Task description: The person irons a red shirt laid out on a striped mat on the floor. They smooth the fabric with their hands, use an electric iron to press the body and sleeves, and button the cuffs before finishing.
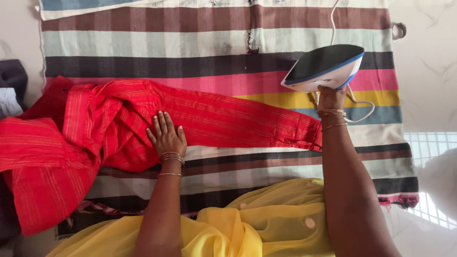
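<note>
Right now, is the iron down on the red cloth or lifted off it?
Lifted. The right hand holds the iron tipped up, soleplate showing, clear of the red garment.

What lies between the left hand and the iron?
In the head view, the red garment's sleeve stretches from the left hand toward the iron, over the striped cloth.

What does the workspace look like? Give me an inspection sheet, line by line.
Surface: striped cloth spread on pale floor, with dark scorch-like marks.
Job's things: red garment laid across the stripes, sleeve stretched out, rest bunched; iron lifted off the cloth, soleplate tilted up.
Clutter: dark and pale fabric at the edge.
Grippers: left hand flat on the garment; right hand gripping the iron.
Cables: white cord looping from the iron over the cloth.
Surroundings: marbled floor; yellow clothing on the person.
</note>
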